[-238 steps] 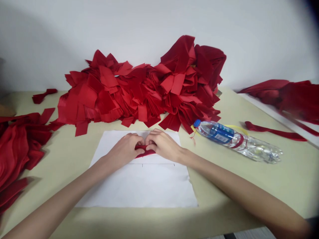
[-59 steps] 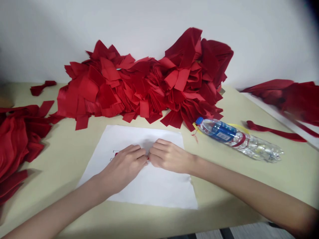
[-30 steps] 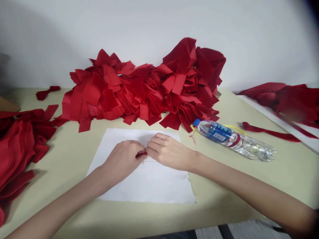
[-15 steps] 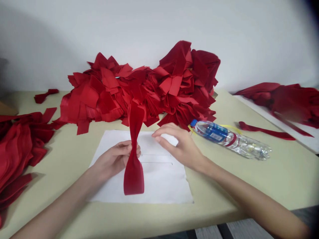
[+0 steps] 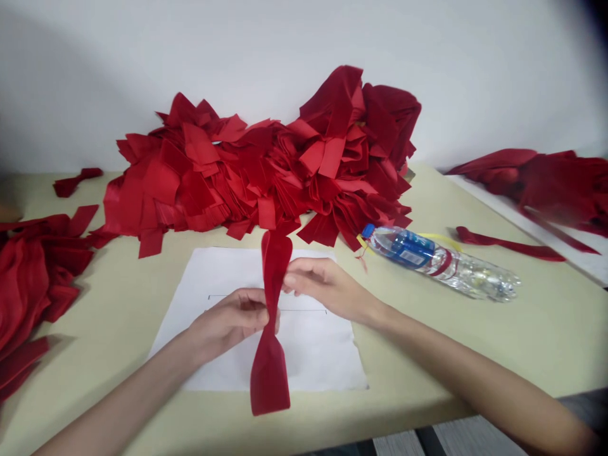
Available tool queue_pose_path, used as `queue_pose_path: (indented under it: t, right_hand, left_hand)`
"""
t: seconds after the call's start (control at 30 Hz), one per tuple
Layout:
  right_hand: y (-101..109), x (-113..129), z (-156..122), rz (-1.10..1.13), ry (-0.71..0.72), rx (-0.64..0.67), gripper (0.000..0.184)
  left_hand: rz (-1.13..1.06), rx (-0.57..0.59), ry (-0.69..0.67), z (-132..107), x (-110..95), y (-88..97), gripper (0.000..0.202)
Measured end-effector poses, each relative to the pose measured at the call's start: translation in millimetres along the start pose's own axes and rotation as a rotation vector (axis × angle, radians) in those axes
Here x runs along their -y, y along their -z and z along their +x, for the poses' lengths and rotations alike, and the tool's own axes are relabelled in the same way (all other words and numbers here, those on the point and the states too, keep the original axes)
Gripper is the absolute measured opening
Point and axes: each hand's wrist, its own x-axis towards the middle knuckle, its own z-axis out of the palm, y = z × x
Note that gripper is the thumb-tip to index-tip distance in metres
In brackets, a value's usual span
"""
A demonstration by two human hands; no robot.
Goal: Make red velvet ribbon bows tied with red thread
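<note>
One red velvet strip (image 5: 269, 380), twisted narrow at its middle, spans the white paper sheet (image 5: 308, 361); the left hand (image 5: 230, 320) clamps it; the right hand (image 5: 327, 288) touches it, grip unclear.

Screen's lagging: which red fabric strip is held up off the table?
The twisted red fabric strip pinched in the left hand; the rest lie heaped on the table, or loose like the strip right of the plastic bottle.

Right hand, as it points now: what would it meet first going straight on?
The red fabric strip held upright in front of it. The right hand's fingertips look right at the strip's twisted neck, possibly touching, though depth is hard to judge here.
</note>
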Motion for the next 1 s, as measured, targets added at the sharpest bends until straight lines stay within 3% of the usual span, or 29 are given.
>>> queue_pose_path:
  t: [0.07, 0.2, 0.27, 0.33, 0.43, 0.53, 0.7, 0.83, 0.93, 1.0]
  right_hand:
    - [23, -4, -8, -0.184, 0.042, -0.044, 0.017]
    - [85, -23, -29, -0.957, 0.213, -0.200, 0.022]
    - [108, -35, -39, -1.250, 0.208, -0.173, 0.023]
    - [118, -45, -45, -1.463, 0.225, -0.114, 0.024]
    - [117, -53, -48, -1.607, 0.259, -0.034, 0.024]
    - [114, -55, -42, -1.476, 0.267, -0.076, 0.021]
    - [135, -46, -30, -0.913, 0.263, -0.476, 0.011]
    - [149, -22, -20, -0.428, 0.324, -0.733, 0.003]
    - [139, 2, -16, -0.293, 0.394, -0.813, 0.003]
    - [123, 13, -14, -0.289, 0.418, -0.771, 0.003]
  left_hand:
    - [-0.008, -0.039, -0.029, -1, -1, 1.5, 0.011]
    - [-0.041, -0.108, -0.063, -4, -3, 4.5, 0.012]
    - [-0.052, -0.130, -0.067, -4, -4, 4.7, 0.012]
    - [-0.051, -0.128, -0.067, -4, -3, 4.6, 0.012]
    - [-0.055, -0.094, -0.068, -3, -1, 4.6, 0.009]
    - [-0.068, -0.062, -0.071, -3, 0, 5.4, 0.005]
    - [-0.075, -0.043, -0.075, -4, 0, 7.7, 0.003]
    - [-0.081, -0.047, -0.076, -3, 1, 9.8, 0.004]
    - [-0.106, -0.050, -0.075, -2, 2, 9.9, 0.003]
    - [-0.121, -0.056, -0.073, -2, 2, 8.9, 0.003]
